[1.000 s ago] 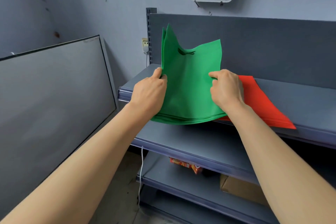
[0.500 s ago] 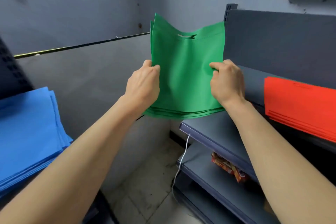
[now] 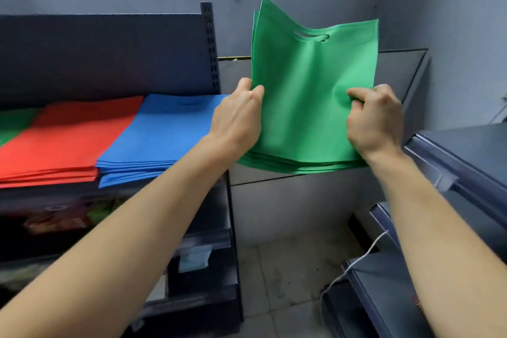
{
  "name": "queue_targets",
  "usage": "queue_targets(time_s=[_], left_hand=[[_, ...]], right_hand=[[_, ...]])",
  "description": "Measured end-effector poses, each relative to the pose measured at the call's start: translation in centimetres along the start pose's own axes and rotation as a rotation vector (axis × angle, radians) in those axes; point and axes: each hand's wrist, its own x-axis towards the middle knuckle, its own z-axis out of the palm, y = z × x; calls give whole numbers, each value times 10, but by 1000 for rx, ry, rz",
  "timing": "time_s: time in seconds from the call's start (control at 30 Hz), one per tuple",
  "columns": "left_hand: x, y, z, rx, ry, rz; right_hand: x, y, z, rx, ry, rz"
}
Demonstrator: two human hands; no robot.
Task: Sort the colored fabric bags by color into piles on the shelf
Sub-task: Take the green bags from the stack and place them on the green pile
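A stack of green fabric bags (image 3: 310, 101) is held upright in the air between two shelving units. My left hand (image 3: 237, 118) grips its left edge and my right hand (image 3: 374, 121) pinches its right edge. On the dark shelf (image 3: 164, 188) to the left lie a blue pile (image 3: 164, 132), a red pile (image 3: 68, 137) beside it, and a sliver of a green pile (image 3: 13, 123) at the far left edge.
A second grey shelf unit (image 3: 461, 156) stands at the right with a white cord (image 3: 356, 263) hanging by it. A dark framed panel (image 3: 406, 74) leans against the wall behind the bags. Packaged goods fill the lower left shelves. Tiled floor lies between the units.
I have turned left, carrying the green stack away from the right shelf. The left shelf with its blue, red and green piles has come into view; the right shelf's red pile is out of frame.
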Motion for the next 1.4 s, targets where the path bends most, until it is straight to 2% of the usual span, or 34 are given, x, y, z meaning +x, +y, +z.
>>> queue_targets(time_s=[0.3, 0.53, 1.03, 1.23, 1.4], left_hand=[[-54, -90, -51, 157, 73, -272], [-97, -167, -83, 216, 135, -392], [-189, -455, -182, 264, 217, -574], [-190, -527, -185, 208, 190, -593], [-184, -558, -190, 170, 187, -654]], right_hand=[[-24, -108, 53, 201, -165, -155], [-55, -198, 87, 277, -219, -245], [-155, -495, 195, 329, -315, -359], [-167, -546, 226, 253, -408, -342], [-162, -571, 248, 252, -479, -356]])
